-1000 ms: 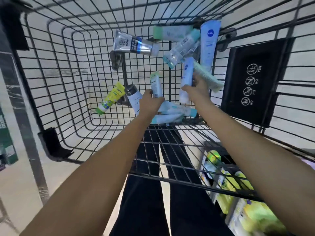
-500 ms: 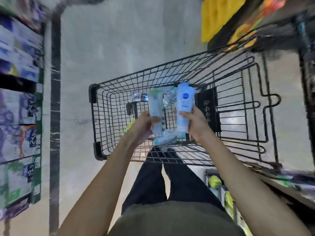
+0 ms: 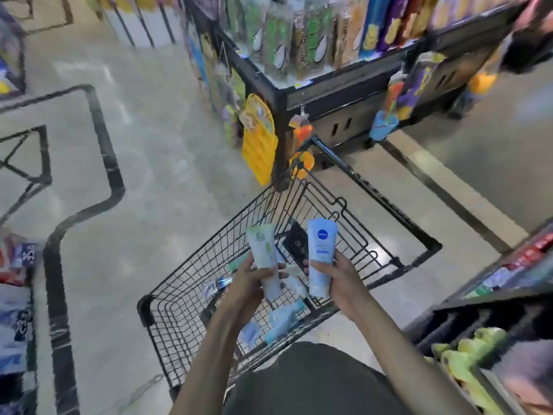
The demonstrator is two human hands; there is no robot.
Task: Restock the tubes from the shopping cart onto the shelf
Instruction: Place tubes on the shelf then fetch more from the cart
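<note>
we stand on a grey shop floor among shelves; our two hands each grip one tube: left hand a green tube, right hand a blue tube, over the cart.

Even overhead store light, heavy motion blur toward the edges

The scene is lit brightly and evenly from above; soft glare patches are seen on the polished floor, and only faint shadows are cast under the cart. The 2 tubes held at centre are rendered fairly sharp, with the blue logo legible on the right tube. The shelves at top and the goods at both sides are smeared by motion blur. Straight floor lines are bent by wide-angle distortion near the borders.
</note>
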